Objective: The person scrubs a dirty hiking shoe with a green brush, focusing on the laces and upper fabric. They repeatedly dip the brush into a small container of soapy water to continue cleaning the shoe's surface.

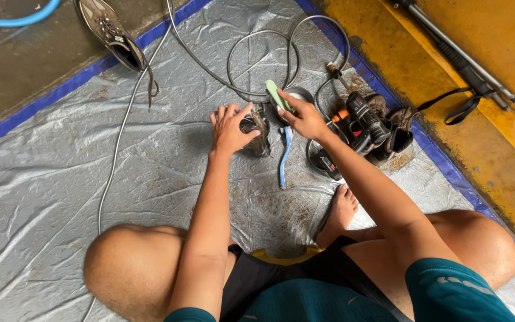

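The left hand (232, 126) is clamped on a dark muddy shoe (256, 132) standing on the grey tarp (49, 197). Just right of the shoe, the right hand (305, 117) pinches a green insole (278, 95), its long axis slanting up and away; a blue brush (284, 158) lies just beside the shoe

A crinkled grey tarp (49, 197) with a blue border covers the floor. On it lie a dark shoe (256, 132) near the middle, a toothbrush (284, 158) just beside it, a looping hose (150, 77), a spray gun (362, 122) near the right edge, and another shoe (109, 33) across the far edge.
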